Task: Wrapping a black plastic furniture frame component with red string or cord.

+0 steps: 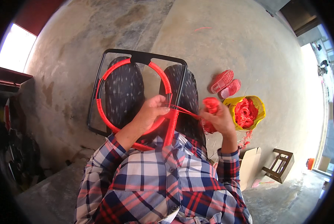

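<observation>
With the fingers of our left hand (149,112) pinched on the red cord (187,111) at the right side of the black frame (140,56) across our lap, and our right hand (221,118) clamped round the bundle (211,105), we should pull evenly and lay each turn flat, snug beside its neighbour.

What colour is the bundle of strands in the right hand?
The bundle in the right hand is red, best seen in the head view.
</observation>
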`<control>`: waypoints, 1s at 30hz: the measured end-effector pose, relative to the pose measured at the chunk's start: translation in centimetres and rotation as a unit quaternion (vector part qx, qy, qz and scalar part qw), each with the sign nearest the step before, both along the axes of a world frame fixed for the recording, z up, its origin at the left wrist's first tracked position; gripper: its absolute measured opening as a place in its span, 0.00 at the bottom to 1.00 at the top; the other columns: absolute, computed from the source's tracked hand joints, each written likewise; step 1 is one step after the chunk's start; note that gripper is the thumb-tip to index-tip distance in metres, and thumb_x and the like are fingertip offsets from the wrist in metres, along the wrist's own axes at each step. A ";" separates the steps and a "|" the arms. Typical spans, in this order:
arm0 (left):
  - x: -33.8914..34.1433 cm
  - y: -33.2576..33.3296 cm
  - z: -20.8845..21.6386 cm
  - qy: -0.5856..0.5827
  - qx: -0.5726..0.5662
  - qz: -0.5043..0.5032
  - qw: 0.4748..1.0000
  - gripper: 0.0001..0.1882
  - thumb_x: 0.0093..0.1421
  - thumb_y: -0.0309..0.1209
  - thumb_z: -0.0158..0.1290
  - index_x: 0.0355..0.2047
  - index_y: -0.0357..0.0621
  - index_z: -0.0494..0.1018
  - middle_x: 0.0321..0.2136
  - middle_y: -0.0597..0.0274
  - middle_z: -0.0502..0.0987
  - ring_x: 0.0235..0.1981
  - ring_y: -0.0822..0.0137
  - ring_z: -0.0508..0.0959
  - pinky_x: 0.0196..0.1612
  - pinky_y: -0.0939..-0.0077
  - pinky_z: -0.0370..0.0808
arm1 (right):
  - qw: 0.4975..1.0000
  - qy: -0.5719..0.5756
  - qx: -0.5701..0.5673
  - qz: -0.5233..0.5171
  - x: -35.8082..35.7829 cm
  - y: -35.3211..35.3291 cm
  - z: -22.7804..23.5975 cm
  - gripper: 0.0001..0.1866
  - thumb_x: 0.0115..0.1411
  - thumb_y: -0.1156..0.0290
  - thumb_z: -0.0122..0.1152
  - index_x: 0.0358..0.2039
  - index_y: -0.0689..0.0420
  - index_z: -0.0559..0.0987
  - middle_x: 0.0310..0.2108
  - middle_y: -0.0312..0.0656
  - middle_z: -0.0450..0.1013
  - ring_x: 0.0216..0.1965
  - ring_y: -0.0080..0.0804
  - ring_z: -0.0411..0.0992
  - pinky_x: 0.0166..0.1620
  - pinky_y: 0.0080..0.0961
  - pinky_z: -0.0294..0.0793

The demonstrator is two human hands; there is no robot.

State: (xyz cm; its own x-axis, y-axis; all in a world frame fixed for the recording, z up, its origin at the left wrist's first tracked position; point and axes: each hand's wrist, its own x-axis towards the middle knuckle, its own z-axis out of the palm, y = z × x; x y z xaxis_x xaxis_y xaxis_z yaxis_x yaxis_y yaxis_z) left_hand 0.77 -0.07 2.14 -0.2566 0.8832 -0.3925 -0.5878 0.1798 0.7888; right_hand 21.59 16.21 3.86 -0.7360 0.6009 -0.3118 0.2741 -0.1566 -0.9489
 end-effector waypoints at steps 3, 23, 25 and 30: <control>-0.2 0.0 0.1 -0.015 0.008 -0.003 1.000 0.12 0.56 0.20 0.49 0.41 0.36 0.67 0.37 0.60 0.75 0.38 0.71 0.76 0.46 0.78 0.72 | 0.984 0.115 -0.013 -0.137 2.5 2.0 1.1 0.13 0.54 0.81 0.59 0.41 0.60 0.72 0.24 0.34 0.71 0.24 0.19 0.69 0.29 0.18 0.70; -0.2 -0.2 -0.5 0.002 -0.019 -0.011 1.000 0.08 0.55 0.21 0.53 0.36 0.37 0.70 0.32 0.60 0.77 0.33 0.72 0.78 0.38 0.81 0.75 | 0.988 0.133 -0.036 -0.068 -2.9 -1.9 -1.1 0.10 0.52 0.78 0.62 0.35 0.59 0.74 0.22 0.30 0.69 0.19 0.16 0.65 0.23 0.16 0.66; -0.3 -0.5 -0.6 0.005 -0.034 -0.018 0.999 0.07 0.56 0.21 0.53 0.36 0.37 0.70 0.32 0.60 0.77 0.32 0.72 0.78 0.37 0.81 0.75 | 0.979 0.146 -0.102 -0.102 -2.0 -1.7 -0.3 0.09 0.52 0.80 0.61 0.34 0.58 0.73 0.21 0.30 0.68 0.18 0.17 0.65 0.22 0.16 0.65; 0.0 -0.5 0.0 -0.016 -0.059 -0.026 0.998 0.08 0.57 0.23 0.52 0.38 0.36 0.69 0.33 0.60 0.77 0.32 0.71 0.78 0.36 0.80 0.75 | 0.969 0.162 -0.161 -0.089 -0.5 -1.7 0.7 0.07 0.51 0.83 0.55 0.30 0.58 0.70 0.18 0.32 0.66 0.17 0.18 0.63 0.21 0.16 0.62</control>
